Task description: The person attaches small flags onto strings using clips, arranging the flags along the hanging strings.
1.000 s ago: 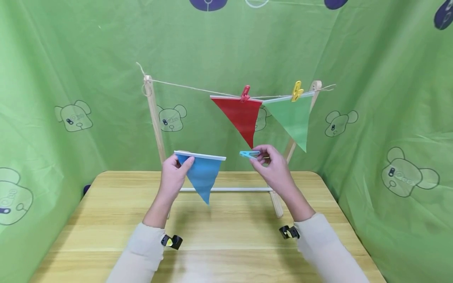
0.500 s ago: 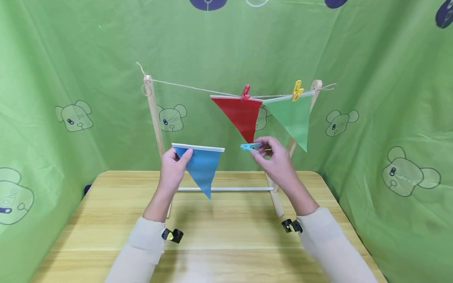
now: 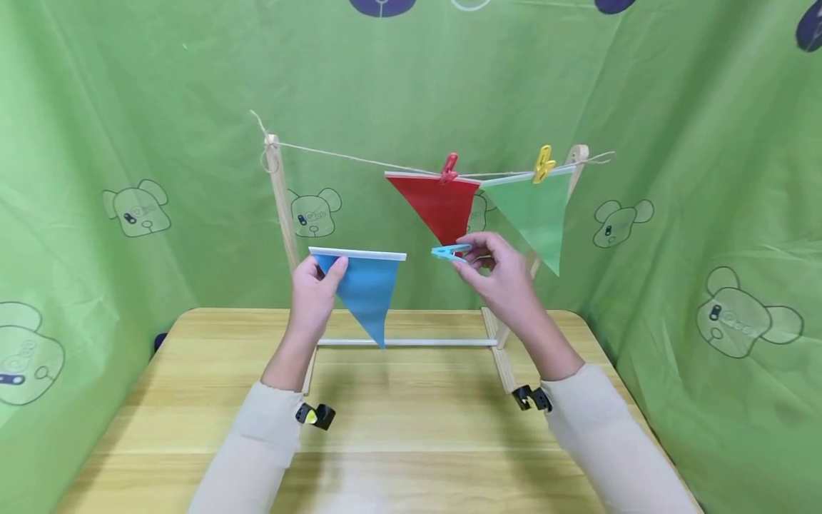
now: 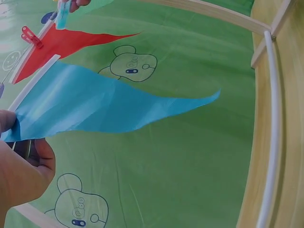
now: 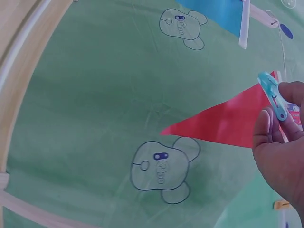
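Observation:
My left hand (image 3: 312,293) pinches a blue triangular pennant (image 3: 369,289) near the left end of its white top edge, thumb in front. The pennant hangs point down, below the string (image 3: 347,155). To its right, my right hand (image 3: 504,278) pinches a light blue clothespin (image 3: 451,251) by its handle end, with the other end facing left toward the pennant; the two are apart. Behind the right hand hangs a red pennant (image 3: 433,203), held on the string by a red clothespin (image 3: 449,168). Beside it a green pennant (image 3: 536,214) hangs from a yellow clothespin (image 3: 543,164).
A wooden frame with a left post (image 3: 282,200) and a right post (image 3: 578,160) carries the string. A white rod (image 3: 411,343) joins its feet above the wooden table (image 3: 411,457). Green printed cloth (image 3: 212,78) surrounds the table.
Both hands have risen toward the string, carrying the blue pennant and the light blue clothespin. The hanging red and green pennants stay in place on the string.

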`<action>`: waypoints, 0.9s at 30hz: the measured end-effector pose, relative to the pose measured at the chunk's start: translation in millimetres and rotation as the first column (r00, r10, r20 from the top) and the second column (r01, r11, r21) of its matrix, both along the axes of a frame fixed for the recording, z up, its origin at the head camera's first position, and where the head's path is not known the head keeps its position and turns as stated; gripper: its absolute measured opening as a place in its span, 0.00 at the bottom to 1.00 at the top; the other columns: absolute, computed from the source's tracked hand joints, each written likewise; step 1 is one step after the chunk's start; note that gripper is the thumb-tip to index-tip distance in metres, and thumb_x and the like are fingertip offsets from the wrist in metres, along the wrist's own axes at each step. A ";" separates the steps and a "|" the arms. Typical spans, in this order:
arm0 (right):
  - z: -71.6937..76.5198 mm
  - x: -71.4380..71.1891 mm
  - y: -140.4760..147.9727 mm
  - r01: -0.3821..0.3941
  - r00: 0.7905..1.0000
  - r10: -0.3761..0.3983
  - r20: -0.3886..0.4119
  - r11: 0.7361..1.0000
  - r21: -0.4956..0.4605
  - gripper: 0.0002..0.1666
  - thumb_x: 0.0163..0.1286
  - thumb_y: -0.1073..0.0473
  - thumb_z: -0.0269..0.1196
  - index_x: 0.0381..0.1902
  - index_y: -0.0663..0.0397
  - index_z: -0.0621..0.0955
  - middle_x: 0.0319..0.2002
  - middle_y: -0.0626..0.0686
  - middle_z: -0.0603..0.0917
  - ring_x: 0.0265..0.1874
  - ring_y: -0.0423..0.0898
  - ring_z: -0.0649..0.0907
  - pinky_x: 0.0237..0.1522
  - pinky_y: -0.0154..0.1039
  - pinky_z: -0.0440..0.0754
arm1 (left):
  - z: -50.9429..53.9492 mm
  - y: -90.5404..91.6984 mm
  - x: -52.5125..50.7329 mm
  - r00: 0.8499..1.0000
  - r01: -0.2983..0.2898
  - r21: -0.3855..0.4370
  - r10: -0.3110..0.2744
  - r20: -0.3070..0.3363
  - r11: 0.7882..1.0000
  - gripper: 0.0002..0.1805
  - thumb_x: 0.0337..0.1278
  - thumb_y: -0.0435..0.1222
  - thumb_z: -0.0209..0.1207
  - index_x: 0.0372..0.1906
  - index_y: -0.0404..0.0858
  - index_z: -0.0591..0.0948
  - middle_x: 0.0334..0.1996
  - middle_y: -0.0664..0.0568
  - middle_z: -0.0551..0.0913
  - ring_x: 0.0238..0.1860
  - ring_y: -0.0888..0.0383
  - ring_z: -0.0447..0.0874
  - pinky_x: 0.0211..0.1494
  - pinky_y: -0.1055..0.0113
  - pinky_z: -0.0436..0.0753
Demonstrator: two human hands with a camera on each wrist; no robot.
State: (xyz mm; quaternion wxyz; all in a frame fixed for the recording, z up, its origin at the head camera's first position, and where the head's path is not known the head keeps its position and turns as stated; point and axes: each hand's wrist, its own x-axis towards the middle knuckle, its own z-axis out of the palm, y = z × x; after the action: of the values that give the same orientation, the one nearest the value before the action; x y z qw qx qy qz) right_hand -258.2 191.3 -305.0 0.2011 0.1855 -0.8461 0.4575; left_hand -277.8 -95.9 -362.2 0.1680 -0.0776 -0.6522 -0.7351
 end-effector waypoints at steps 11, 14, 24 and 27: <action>25.1 -1.0 -11.9 -0.036 0.994 0.043 -0.099 0.997 0.067 0.20 0.66 0.66 0.72 0.55 0.61 0.81 0.47 0.59 0.84 0.42 0.47 0.83 0.44 0.21 0.81 | 20.4 4.9 -5.2 1.000 -0.010 0.001 0.010 -0.012 1.000 0.12 0.73 0.35 0.60 0.49 0.27 0.79 0.45 0.43 0.84 0.44 0.58 0.83 0.54 0.66 0.85; 30.5 -0.6 -13.9 -0.027 0.994 0.036 -0.101 0.996 0.088 0.20 0.66 0.66 0.72 0.55 0.60 0.81 0.47 0.58 0.84 0.42 0.47 0.84 0.44 0.20 0.81 | 24.8 4.8 -6.7 1.000 -0.018 -0.002 0.018 -0.011 1.000 0.14 0.72 0.35 0.61 0.50 0.26 0.79 0.46 0.40 0.84 0.45 0.57 0.83 0.55 0.64 0.86; 53.6 -3.0 -17.3 -0.035 0.978 0.069 -0.199 0.985 0.169 0.21 0.64 0.68 0.73 0.54 0.62 0.81 0.46 0.56 0.84 0.41 0.46 0.84 0.45 0.23 0.82 | 39.0 4.6 -12.7 0.998 -0.051 0.060 0.053 -0.036 0.997 0.13 0.70 0.34 0.63 0.49 0.26 0.80 0.43 0.46 0.83 0.44 0.58 0.82 0.56 0.63 0.86; 59.8 -3.6 -16.8 -0.038 0.972 0.080 -0.222 0.982 0.186 0.21 0.64 0.69 0.73 0.54 0.63 0.81 0.46 0.57 0.83 0.40 0.45 0.84 0.44 0.23 0.82 | 44.2 6.5 -13.1 0.998 -0.054 0.080 0.057 -0.040 0.995 0.12 0.70 0.33 0.62 0.48 0.26 0.80 0.41 0.48 0.83 0.43 0.59 0.82 0.55 0.64 0.85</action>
State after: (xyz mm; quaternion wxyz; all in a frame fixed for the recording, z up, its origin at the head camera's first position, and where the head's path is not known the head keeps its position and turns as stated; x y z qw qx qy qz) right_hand -261.7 174.5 -245.2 0.2657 0.2795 -0.8494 0.3603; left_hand -290.8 -89.3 -318.1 0.2048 -0.0681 -0.6207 -0.7537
